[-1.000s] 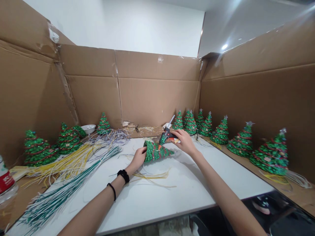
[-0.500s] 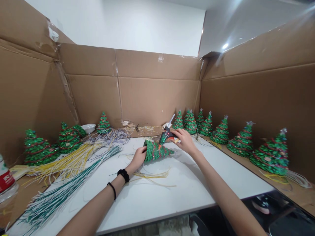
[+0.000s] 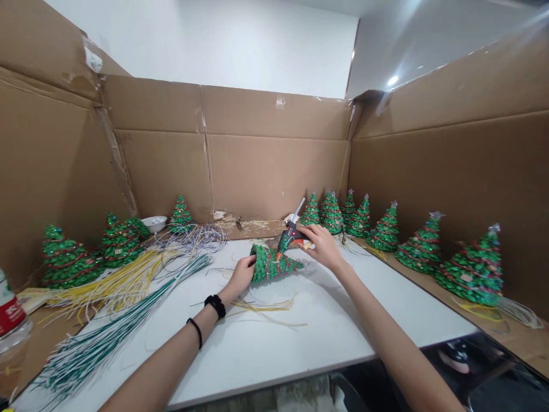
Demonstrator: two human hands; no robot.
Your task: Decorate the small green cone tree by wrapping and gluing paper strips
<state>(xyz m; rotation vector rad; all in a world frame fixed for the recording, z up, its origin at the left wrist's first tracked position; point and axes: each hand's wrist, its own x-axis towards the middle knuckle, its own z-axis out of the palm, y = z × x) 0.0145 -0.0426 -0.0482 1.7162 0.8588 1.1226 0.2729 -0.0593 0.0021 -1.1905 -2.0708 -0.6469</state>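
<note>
Lying on its side above the white tabletop, a small green tinsel Christmas tree (image 3: 272,269) with red trim points its tip to the right. My left hand (image 3: 243,276) grips it at the wide base, the fingers partly hidden behind and inside the rim. My right hand (image 3: 321,245) is closed around the handle of a black glue gun (image 3: 288,236) with an orange nozzle, a pale glue stick rising from its back. The nozzle is at the tree's upper side, touching it or very close. Beneath the tree lie loose yellow and white strands (image 3: 270,307).
Bundles of yellow strands (image 3: 124,280) and green-and-white strands (image 3: 128,329) spread across the left. Several finished-looking trees (image 3: 422,243) line the right edge, others (image 3: 71,260) the left. A white bowl (image 3: 154,223) sits at back left; cardboard walls (image 3: 274,166) surround the table (image 3: 240,360).
The glue gun's nozzle has shifted very slightly right along the tree. Both hands keep their holds.
</note>
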